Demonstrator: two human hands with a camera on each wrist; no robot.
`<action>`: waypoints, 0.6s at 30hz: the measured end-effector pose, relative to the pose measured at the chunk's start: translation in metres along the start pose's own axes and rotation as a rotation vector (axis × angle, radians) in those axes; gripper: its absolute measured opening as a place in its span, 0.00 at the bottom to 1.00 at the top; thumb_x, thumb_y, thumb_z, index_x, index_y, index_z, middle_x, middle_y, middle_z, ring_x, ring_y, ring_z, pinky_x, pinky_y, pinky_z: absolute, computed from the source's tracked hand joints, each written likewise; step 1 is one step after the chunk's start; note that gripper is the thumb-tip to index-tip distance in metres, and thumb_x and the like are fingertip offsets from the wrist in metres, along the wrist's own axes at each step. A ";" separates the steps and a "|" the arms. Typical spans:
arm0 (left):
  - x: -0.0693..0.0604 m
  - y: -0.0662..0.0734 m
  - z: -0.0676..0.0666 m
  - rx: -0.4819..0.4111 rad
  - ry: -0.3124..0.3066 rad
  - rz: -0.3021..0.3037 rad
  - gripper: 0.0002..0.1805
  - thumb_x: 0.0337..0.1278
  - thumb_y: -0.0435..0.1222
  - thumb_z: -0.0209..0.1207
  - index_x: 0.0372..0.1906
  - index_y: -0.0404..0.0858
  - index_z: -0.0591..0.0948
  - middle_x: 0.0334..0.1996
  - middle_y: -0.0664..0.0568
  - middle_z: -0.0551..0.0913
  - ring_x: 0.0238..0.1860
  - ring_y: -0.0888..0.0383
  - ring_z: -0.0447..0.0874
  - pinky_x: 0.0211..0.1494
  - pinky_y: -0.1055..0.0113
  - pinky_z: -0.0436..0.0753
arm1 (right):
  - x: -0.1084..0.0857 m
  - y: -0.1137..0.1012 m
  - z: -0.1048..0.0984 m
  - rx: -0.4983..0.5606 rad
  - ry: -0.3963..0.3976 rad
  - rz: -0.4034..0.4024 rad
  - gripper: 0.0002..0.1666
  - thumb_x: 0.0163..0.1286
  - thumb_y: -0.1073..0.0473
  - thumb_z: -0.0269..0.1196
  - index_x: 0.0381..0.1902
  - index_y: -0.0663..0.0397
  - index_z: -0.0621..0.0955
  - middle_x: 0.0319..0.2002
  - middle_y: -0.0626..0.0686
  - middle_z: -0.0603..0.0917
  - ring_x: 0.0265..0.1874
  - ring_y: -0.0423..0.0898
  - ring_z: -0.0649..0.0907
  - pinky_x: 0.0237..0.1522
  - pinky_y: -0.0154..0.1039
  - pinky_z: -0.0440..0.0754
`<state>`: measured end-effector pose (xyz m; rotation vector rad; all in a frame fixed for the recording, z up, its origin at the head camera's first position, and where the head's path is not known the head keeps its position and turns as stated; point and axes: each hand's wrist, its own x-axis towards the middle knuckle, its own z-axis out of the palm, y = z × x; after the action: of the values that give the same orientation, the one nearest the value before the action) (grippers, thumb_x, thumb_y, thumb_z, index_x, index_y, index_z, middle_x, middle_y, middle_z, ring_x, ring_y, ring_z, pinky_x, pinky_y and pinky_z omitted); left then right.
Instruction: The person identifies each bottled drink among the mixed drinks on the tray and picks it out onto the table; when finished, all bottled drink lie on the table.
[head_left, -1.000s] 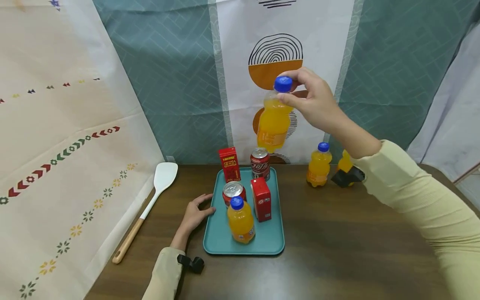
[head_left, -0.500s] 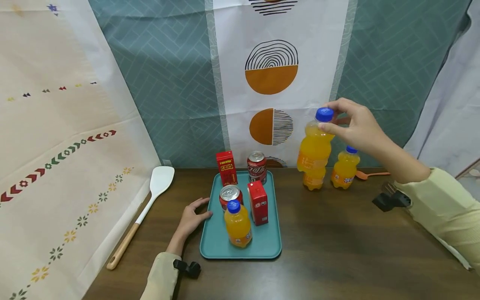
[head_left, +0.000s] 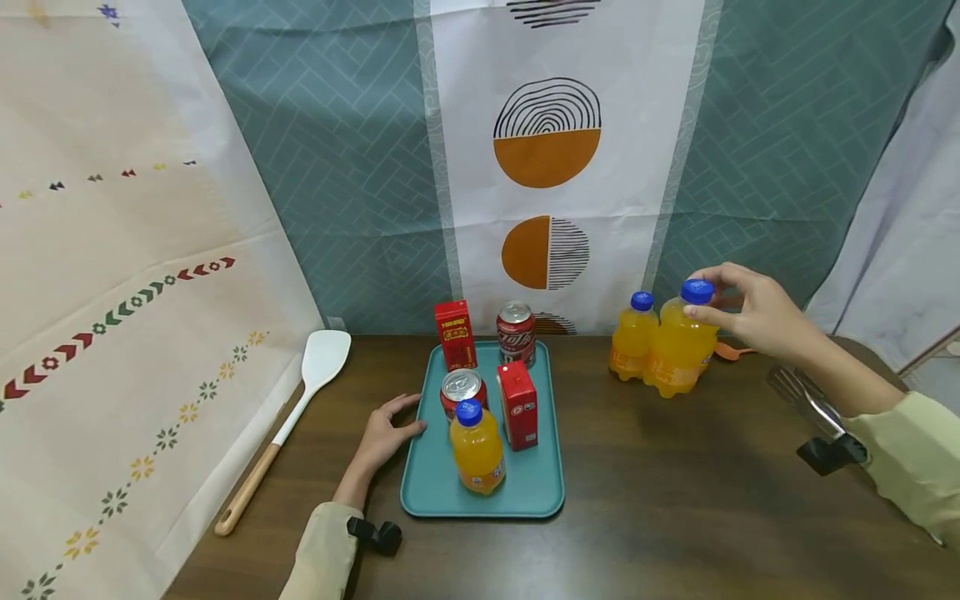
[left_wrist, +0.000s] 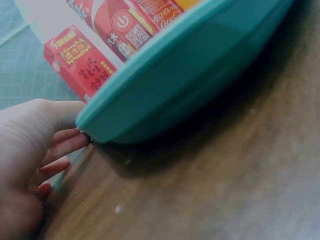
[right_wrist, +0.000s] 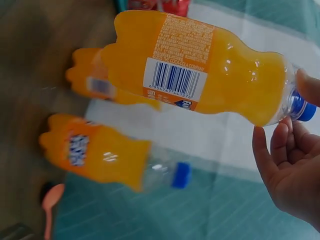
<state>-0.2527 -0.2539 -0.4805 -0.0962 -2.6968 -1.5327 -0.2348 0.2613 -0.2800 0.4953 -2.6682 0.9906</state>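
Note:
An orange drink bottle with a blue cap (head_left: 678,354) (right_wrist: 200,70) is pinched near its neck by the fingers and thumb of my right hand (head_left: 765,312) (right_wrist: 295,160). Its base is low, at the table's back right, overlapping a second orange bottle (head_left: 632,342) in the head view. Two other orange bottles, the nearer one upright on the table (right_wrist: 95,150), show in the right wrist view. My left hand (head_left: 384,433) (left_wrist: 30,150) rests its fingertips against the left rim of a teal tray (head_left: 423,500) (left_wrist: 165,90), fingers loosely bent and spread.
On the tray stand an orange bottle (head_left: 477,454), two red cans (head_left: 516,337) and two red cartons (head_left: 519,408). A white spatula (head_left: 322,362) lies left of it. An orange spoon (head_left: 729,352) and a fork (head_left: 810,402) lie at the right.
My right hand has carried its bottle right and down from above the tray's back edge to beside the other orange bottles. My left hand has stayed at the tray's rim.

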 end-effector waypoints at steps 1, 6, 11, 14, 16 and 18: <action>0.000 0.000 0.000 0.002 0.001 0.000 0.27 0.54 0.34 0.67 0.61 0.37 0.78 0.69 0.37 0.70 0.75 0.40 0.59 0.76 0.40 0.55 | -0.002 0.005 0.001 -0.007 -0.005 0.003 0.22 0.68 0.56 0.64 0.56 0.62 0.76 0.48 0.57 0.79 0.35 0.19 0.72 0.36 0.13 0.71; -0.002 -0.002 -0.001 0.017 0.003 0.007 0.27 0.54 0.35 0.67 0.61 0.37 0.79 0.69 0.36 0.69 0.74 0.39 0.59 0.76 0.38 0.55 | -0.012 0.024 0.006 -0.029 0.017 0.040 0.23 0.67 0.55 0.64 0.54 0.63 0.76 0.46 0.62 0.80 0.33 0.24 0.78 0.31 0.20 0.76; -0.003 -0.003 -0.001 0.020 0.001 -0.013 0.27 0.55 0.35 0.66 0.62 0.37 0.78 0.69 0.35 0.68 0.74 0.38 0.59 0.76 0.38 0.55 | -0.021 0.042 0.011 -0.033 0.045 0.084 0.24 0.66 0.54 0.66 0.52 0.66 0.77 0.41 0.61 0.79 0.33 0.38 0.84 0.29 0.22 0.78; -0.001 -0.002 0.000 0.011 0.005 0.010 0.27 0.54 0.33 0.66 0.61 0.36 0.78 0.68 0.36 0.71 0.74 0.39 0.59 0.76 0.40 0.56 | -0.026 0.053 0.012 -0.028 0.070 0.104 0.24 0.65 0.55 0.66 0.50 0.67 0.77 0.39 0.60 0.78 0.31 0.28 0.79 0.30 0.18 0.75; 0.000 -0.001 0.000 0.005 0.013 0.029 0.27 0.53 0.32 0.67 0.60 0.35 0.79 0.66 0.36 0.73 0.74 0.39 0.60 0.76 0.41 0.57 | -0.030 0.061 0.013 -0.021 0.076 0.114 0.24 0.65 0.55 0.66 0.51 0.69 0.77 0.39 0.60 0.78 0.30 0.22 0.75 0.30 0.16 0.74; 0.000 -0.001 0.001 0.000 0.020 0.041 0.26 0.52 0.32 0.67 0.60 0.34 0.79 0.65 0.36 0.75 0.73 0.38 0.61 0.76 0.42 0.58 | -0.034 0.068 0.015 -0.024 0.077 0.124 0.25 0.65 0.55 0.67 0.51 0.70 0.77 0.39 0.60 0.78 0.29 0.17 0.72 0.30 0.16 0.75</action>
<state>-0.2524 -0.2534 -0.4817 -0.1343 -2.6623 -1.5143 -0.2330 0.3077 -0.3423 0.2837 -2.6656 0.9894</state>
